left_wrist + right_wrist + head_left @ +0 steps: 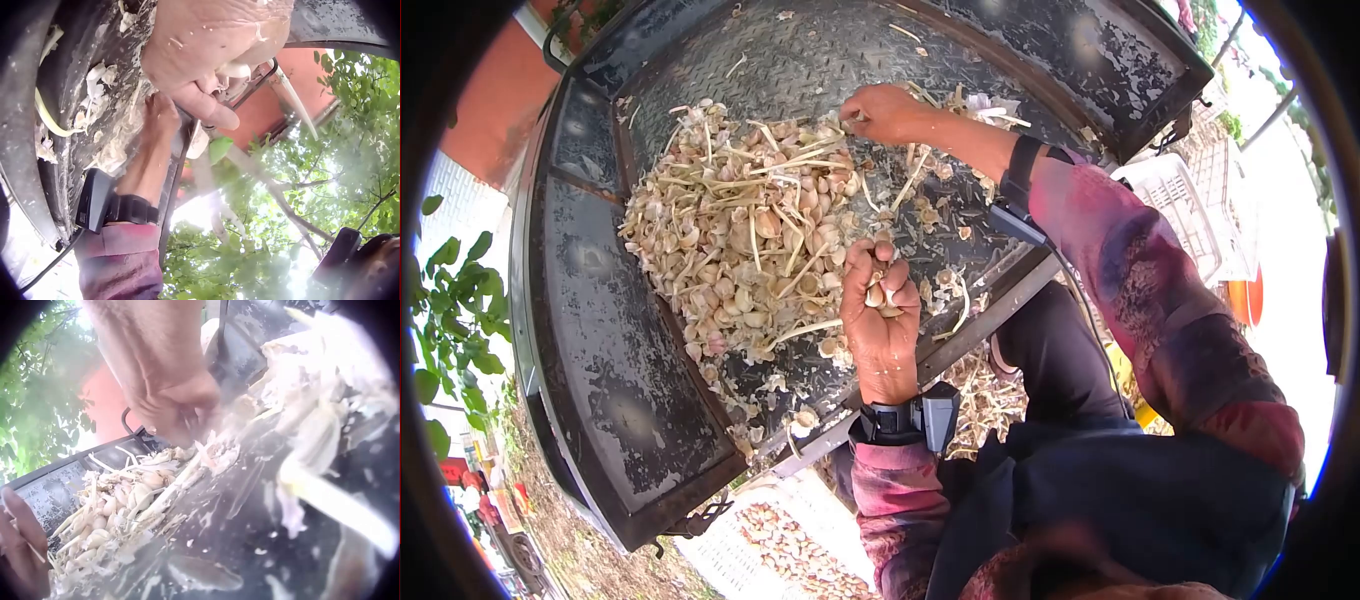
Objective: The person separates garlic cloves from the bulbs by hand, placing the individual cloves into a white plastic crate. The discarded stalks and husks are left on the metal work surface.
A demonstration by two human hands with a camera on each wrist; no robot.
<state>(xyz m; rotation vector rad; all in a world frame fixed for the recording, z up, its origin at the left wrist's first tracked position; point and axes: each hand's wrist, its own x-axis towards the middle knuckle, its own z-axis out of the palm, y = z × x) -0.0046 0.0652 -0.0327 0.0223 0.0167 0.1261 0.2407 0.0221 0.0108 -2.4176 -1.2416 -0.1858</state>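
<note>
A broad heap of garlic (pixel 740 235), loose cloves mixed with dry stalks, lies on the metal bed. My left hand (pixel 882 335), palm up at the heap's near right side, holds several garlic cloves (pixel 876 296) in its curled fingers. Pale clove skins show under that hand in the left wrist view. Beyond it, my right hand (pixel 890 113) reaches to the heap's far right edge with bent fingers pointing down at the garlic. In the right wrist view its fingertips are close over the stalks, and I cannot tell whether they pinch anything.
Dark, worn side panels (pixel 625 400) wall in the truck-like bed. Loose skins and stalks (pixel 945 290) litter its right part. A crate of cloves (pixel 785 545) stands below the near edge, and a white plastic crate (pixel 1175 205) is at the right. Leafy branches (pixel 460 320) hang at the left.
</note>
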